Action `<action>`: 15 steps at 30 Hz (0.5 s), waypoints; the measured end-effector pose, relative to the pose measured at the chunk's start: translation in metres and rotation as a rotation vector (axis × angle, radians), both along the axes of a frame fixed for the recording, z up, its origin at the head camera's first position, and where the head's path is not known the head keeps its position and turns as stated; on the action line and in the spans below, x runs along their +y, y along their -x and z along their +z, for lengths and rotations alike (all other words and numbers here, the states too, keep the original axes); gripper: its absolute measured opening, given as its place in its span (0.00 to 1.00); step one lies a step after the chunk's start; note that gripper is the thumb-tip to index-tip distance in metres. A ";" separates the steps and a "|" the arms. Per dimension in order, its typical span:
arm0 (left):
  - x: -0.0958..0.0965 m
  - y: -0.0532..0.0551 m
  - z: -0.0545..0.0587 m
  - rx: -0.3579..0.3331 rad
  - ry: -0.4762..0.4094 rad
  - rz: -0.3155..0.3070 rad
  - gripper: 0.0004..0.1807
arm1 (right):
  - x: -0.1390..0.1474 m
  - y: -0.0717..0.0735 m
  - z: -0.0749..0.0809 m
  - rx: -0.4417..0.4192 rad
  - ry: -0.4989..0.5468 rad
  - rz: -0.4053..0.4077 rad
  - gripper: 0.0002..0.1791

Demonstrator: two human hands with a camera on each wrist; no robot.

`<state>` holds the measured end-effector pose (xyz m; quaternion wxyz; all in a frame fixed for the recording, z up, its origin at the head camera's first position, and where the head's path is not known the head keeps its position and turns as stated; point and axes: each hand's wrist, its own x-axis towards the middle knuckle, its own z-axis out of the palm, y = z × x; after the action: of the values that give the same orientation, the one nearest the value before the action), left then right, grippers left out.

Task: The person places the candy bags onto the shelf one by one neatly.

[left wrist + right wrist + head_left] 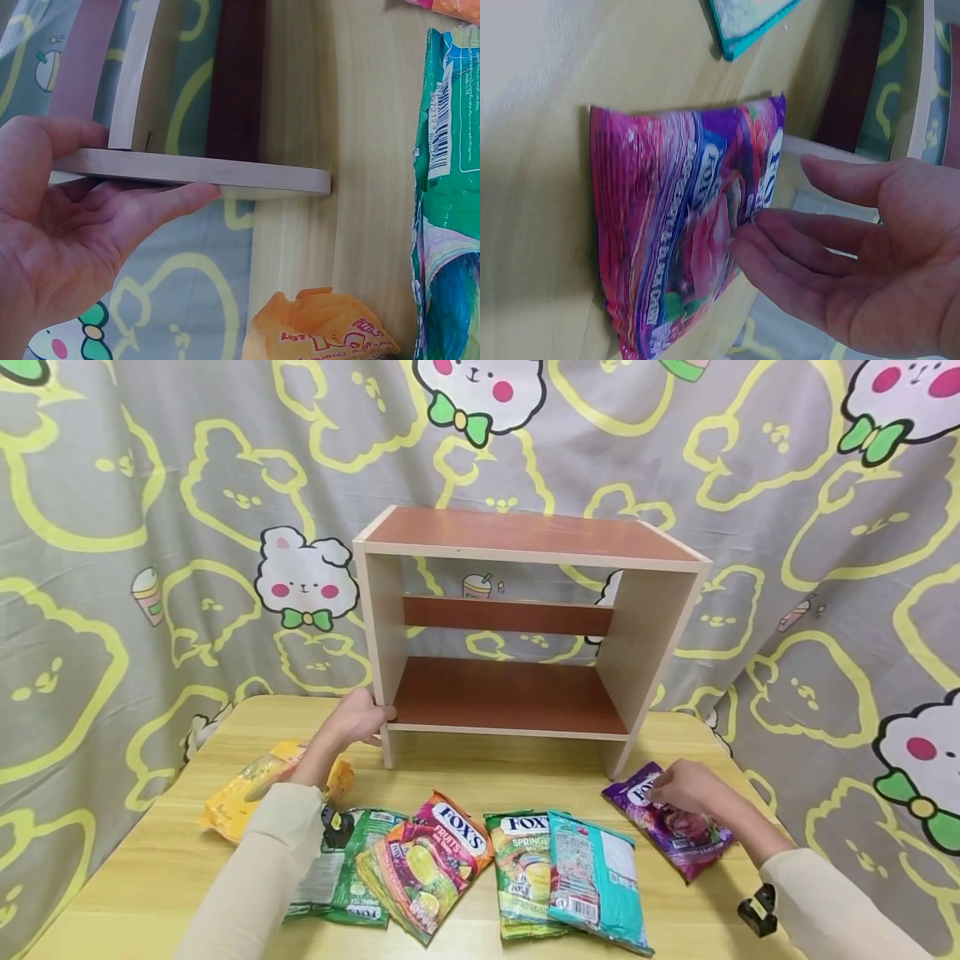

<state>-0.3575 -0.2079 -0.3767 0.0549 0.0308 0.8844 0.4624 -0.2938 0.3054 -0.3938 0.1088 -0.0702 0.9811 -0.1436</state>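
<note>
A small wooden shelf [517, 697] with brown boards and pale side panels stands on the table. My left hand [358, 718] grips its left side panel beside the lower board; in the left wrist view the panel [247, 171] lies between thumb and fingers. My right hand [692, 789] is at a purple Fox's candy bag [686, 839] lying to the right of the shelf. In the right wrist view its fingertips touch or nearly touch the front of the bag [682, 232], and the thumb stands apart from it.
In front of the shelf lie a teal bag [600, 881], a Fox's spring bag [525, 868], an orange-red Fox's fruits bag [438, 860] and green bags [352, 868]. A yellow bag [251, 789] sits at the left. Patterned cloth [225, 527] hangs behind the table [442, 772].
</note>
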 end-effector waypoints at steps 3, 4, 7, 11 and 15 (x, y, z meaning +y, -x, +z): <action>0.001 0.000 0.000 0.002 -0.003 -0.001 0.31 | 0.009 0.002 -0.001 0.059 0.014 -0.039 0.16; 0.001 -0.001 0.000 0.004 -0.004 -0.002 0.31 | 0.012 0.003 -0.002 0.073 0.008 -0.053 0.17; 0.001 -0.001 -0.002 0.002 -0.011 -0.007 0.30 | 0.021 0.005 -0.003 0.078 0.005 -0.098 0.19; 0.001 -0.001 -0.003 -0.001 -0.019 -0.010 0.29 | 0.033 0.009 -0.003 0.015 -0.002 -0.108 0.20; 0.001 0.000 -0.002 0.008 -0.016 -0.008 0.30 | 0.044 0.011 -0.004 -0.111 0.042 -0.114 0.25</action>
<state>-0.3572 -0.2066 -0.3791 0.0528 0.0366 0.8809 0.4690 -0.3051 0.3493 -0.3978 0.1530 -0.0084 0.9728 -0.1737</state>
